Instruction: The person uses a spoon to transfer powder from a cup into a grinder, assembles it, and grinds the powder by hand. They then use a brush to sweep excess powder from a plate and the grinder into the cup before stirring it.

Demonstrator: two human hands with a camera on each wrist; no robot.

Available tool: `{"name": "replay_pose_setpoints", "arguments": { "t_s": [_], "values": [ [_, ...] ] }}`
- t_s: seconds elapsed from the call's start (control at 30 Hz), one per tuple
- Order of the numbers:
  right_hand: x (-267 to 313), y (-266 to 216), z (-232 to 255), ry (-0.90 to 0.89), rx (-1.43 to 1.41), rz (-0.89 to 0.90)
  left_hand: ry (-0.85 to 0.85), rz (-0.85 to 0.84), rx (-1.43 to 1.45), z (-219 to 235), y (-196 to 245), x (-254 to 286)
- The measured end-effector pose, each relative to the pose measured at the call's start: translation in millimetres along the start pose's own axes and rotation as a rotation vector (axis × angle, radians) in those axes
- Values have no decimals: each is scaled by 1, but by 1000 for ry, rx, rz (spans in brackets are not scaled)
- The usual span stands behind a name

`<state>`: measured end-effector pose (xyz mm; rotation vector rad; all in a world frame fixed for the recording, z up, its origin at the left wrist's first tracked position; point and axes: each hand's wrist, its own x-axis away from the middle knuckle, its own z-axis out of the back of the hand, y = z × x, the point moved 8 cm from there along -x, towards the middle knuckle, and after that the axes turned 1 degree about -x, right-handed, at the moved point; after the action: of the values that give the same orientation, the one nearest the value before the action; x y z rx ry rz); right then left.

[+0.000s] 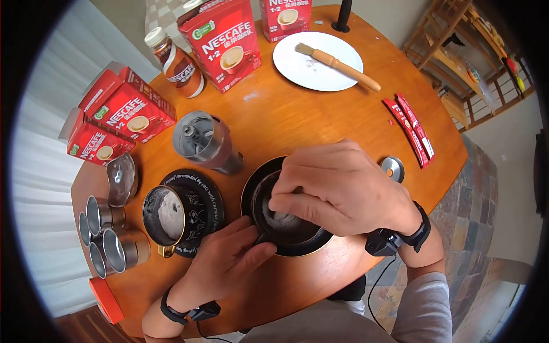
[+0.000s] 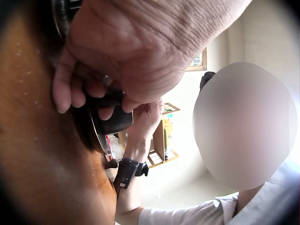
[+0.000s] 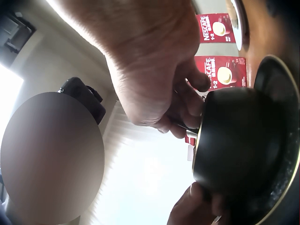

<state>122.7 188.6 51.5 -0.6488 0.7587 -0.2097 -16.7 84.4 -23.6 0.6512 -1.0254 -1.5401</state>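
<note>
Steadying black cup (image 3: 234, 140) on gold-rimmed saucer (image 3: 276, 82), tabletop (image 1: 311, 123): left hand (image 1: 229, 257), fingers curled against cup. Right hand (image 1: 343, 191): fingers pinching slim dark implement (image 3: 190, 129), mostly hidden; light, low strokes advisable. Cartons (image 1: 220, 46): "NESCAFE 1+2". Jar (image 1: 182, 71), sachet (image 1: 407, 134): "NESCAFE". Second saucer (image 1: 210, 197): "surrounded by cats".

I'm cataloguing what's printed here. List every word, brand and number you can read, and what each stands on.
"NESCAFE": the red boxes and the brown-labelled jar.
"1+2": the red boxes.
"雀巢咖啡": the red boxes, beneath the brand.
"myself surrounded by cats with curious": the black saucer at left, its lettering cut off beyond that.
The boxes' fine print and most of the print on the stick packets are too small to read.
</note>
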Motion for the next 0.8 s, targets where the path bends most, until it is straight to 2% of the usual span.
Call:
{"name": "replay_pose_setpoints", "arguments": {
  "t_s": [0.13,0.33,0.43,0.53,0.63,0.73,0.8],
  "values": [
    [-2,3,5,77,48,-58,-17,11,5,0,-2,0],
    [-1,5,-7,-88,-122,-29,-69,23,-51,2,-2,0],
    [0,6,-4,-161,-98,-69,-50,11,-28,3,3,-2],
    [-1,8,4,63,-11,-41,-44,8,-19,3,5,-4],
    [-1,8,0,66,8,27,-60,18,-26,3,5,-4],
    [-1,3,-1,-102,-91,-35,-65,30,-19,3,5,-2],
    [-3,-1,3,-52,-51,24,-58,19,-18,3,6,-3]
  ]
}}
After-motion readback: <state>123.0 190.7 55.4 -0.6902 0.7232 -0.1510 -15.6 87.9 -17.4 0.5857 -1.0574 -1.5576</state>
